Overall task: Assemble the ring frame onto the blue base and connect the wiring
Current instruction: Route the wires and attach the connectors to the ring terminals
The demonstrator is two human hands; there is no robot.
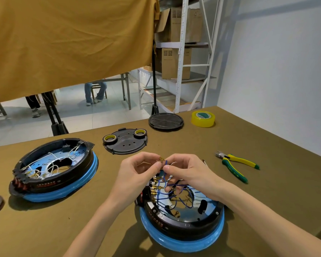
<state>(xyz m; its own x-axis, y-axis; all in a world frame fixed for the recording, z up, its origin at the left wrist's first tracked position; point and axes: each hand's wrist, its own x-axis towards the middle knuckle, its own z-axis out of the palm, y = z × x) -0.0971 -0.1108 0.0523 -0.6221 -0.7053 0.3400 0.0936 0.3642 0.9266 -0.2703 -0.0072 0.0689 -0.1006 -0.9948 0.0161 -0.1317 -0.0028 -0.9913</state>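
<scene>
At lower centre of the frame the ring frame (183, 217) sits on my blue base (182, 242). Just above it, my left hand (137, 169) and right hand (185, 169) both pinch a blue wire (165, 164) with a brass terminal. Pliers (237, 165) lie on the surface (267, 182) at right.

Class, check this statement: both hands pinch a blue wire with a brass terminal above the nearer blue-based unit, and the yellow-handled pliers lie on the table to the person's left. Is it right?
Not quite. The head view shows the pliers lying to the person's right, not left. The rest holds: the left hand and right hand pinch the blue wire with its brass terminal above the nearer unit.
</scene>
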